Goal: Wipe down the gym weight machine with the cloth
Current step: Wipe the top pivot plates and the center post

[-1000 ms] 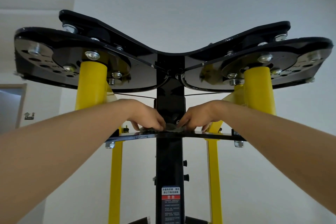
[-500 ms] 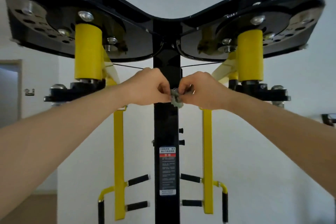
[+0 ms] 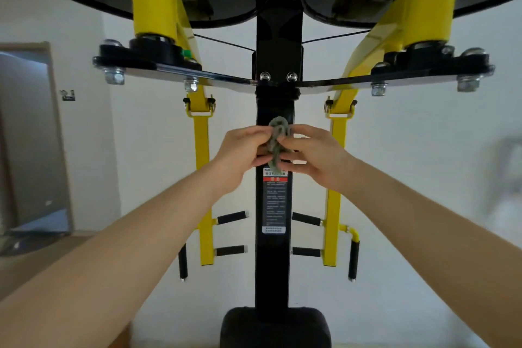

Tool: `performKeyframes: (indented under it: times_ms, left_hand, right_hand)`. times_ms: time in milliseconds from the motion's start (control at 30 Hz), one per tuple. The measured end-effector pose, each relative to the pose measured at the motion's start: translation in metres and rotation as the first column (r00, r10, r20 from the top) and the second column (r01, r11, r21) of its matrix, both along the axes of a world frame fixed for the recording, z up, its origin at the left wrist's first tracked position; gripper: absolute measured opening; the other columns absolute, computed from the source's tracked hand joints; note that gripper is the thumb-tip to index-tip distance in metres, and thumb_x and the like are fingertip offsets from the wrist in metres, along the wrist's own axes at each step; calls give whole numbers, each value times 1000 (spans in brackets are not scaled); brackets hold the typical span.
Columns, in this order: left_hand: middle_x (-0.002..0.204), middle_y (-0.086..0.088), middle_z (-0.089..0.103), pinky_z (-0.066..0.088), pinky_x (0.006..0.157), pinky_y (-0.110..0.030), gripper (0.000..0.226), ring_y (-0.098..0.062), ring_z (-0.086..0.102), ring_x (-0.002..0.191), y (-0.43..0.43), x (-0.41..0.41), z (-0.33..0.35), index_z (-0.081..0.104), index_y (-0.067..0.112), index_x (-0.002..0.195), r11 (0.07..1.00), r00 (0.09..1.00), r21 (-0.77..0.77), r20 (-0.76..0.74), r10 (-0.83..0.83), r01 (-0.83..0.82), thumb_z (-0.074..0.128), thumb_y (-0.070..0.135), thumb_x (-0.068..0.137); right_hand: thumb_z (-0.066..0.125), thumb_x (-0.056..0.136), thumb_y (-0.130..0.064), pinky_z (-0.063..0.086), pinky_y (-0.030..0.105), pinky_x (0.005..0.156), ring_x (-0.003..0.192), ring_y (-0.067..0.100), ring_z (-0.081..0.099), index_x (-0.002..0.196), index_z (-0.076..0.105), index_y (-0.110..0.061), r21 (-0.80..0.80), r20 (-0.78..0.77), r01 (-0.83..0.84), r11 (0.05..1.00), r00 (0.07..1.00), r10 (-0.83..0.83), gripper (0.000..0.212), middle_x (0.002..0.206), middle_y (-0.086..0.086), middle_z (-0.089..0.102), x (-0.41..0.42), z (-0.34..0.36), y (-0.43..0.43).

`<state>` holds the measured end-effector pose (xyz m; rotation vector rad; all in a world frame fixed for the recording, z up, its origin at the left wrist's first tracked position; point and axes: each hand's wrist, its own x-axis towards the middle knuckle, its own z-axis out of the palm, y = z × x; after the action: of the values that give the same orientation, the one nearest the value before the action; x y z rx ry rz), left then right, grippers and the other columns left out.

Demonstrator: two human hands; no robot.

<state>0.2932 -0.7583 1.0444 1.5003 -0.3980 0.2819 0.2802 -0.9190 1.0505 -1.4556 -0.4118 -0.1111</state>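
Note:
The gym weight machine has a black central post (image 3: 273,263) with a warning label, yellow arms either side and black plates overhead. A small crumpled grey-green cloth (image 3: 277,140) is bunched in front of the post, just above the label. My left hand (image 3: 240,154) pinches the cloth from the left and my right hand (image 3: 313,157) pinches it from the right, fingertips meeting around it. Whether the cloth touches the post cannot be told.
A black horizontal plate (image 3: 197,75) with bolts crosses the post above my hands. Yellow hanging arms (image 3: 204,178) carry black foam handles (image 3: 231,217). A black padded seat back (image 3: 275,328) sits at the post's base. A doorway (image 3: 28,135) is at the left.
My hands lifted the cloth off the horizontal plate and came down the post to just above the label. The view has tilted downward, bringing the handles and pad into sight.

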Motion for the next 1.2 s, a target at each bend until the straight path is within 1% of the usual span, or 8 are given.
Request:
performKeyframes:
  times_ms: [300, 433, 600, 667, 833, 967, 1100, 1200]
  left_hand:
    - [111, -1, 77, 57, 90, -33, 30, -14, 71, 107, 9, 46, 8, 67, 22, 126, 993, 995, -81, 37, -88, 90, 54, 13, 101]
    - [112, -3, 74, 58, 83, -28, 30, -20, 71, 103, 12, 72, 13, 65, 17, 126, 980, 993, -163, 4, 116, -114, 61, 12, 97]
    - [123, -6, 64, 54, 99, -38, 48, -24, 63, 106, 15, 109, 5, 55, 22, 140, 970, 971, -53, -46, 234, -237, 70, 22, 95]
    - [124, -3, 62, 51, 99, -38, 53, -23, 59, 107, 14, 121, 0, 50, 27, 146, 976, 975, 16, -45, 216, -216, 68, 28, 96]
    - [93, 9, 68, 50, 65, -23, 39, -11, 67, 85, 1, 141, -16, 55, 30, 138, 987, 987, -6, -4, 162, -162, 62, 25, 100]
    - [114, 2, 70, 52, 75, -27, 37, -16, 67, 103, 7, 156, -26, 59, 32, 136, 984, 986, -70, 16, 168, -167, 63, 24, 99]
    - [109, 6, 67, 51, 76, -26, 30, -6, 61, 95, 10, 167, -32, 62, 27, 129, 983, 984, -86, 54, 168, -163, 62, 22, 99]
    - [116, -1, 69, 52, 87, -35, 26, -16, 64, 103, 11, 178, -36, 60, 27, 125, 985, 985, -61, 44, 166, -163, 63, 26, 99]
  right_hand:
    - [67, 90, 2, 63, 34, 73, 92, 30, 72, 123, 61, -3, 314, -136, 58, 948, 991, -15, 33, 109, 21, 68, 62, 19, 19]
    - [64, 94, 0, 62, 31, 74, 90, 28, 69, 116, 62, -1, 539, -221, 89, 837, 974, 39, 22, 111, 21, 63, 87, 25, 20]
    - [64, 96, -9, 62, 41, 82, 99, 34, 64, 123, 58, -6, 706, -165, 0, 709, 972, 164, 28, 123, 21, 60, 105, 34, 17]
    - [62, 97, -11, 61, 44, 84, 102, 36, 64, 125, 58, -5, 734, -131, -45, 678, 970, 207, 29, 125, 21, 61, 108, 39, 19]
    - [56, 100, -9, 55, 49, 96, 104, 38, 62, 114, 60, -1, 745, -87, -99, 660, 966, 243, 17, 122, 23, 60, 101, 46, 18]
    - [63, 96, -9, 58, 53, 87, 108, 43, 63, 119, 63, -1, 781, -69, -117, 614, 960, 270, 24, 122, 27, 60, 92, 44, 10]
    - [69, 86, -3, 61, 50, 81, 111, 40, 64, 121, 65, -1, 769, -9, -154, 620, 968, 252, 35, 122, 22, 65, 84, 43, 3]
    - [72, 71, 2, 62, 43, 77, 109, 32, 67, 114, 68, 0, 772, 49, -153, 617, 982, 182, 43, 121, 14, 67, 84, 40, -5]
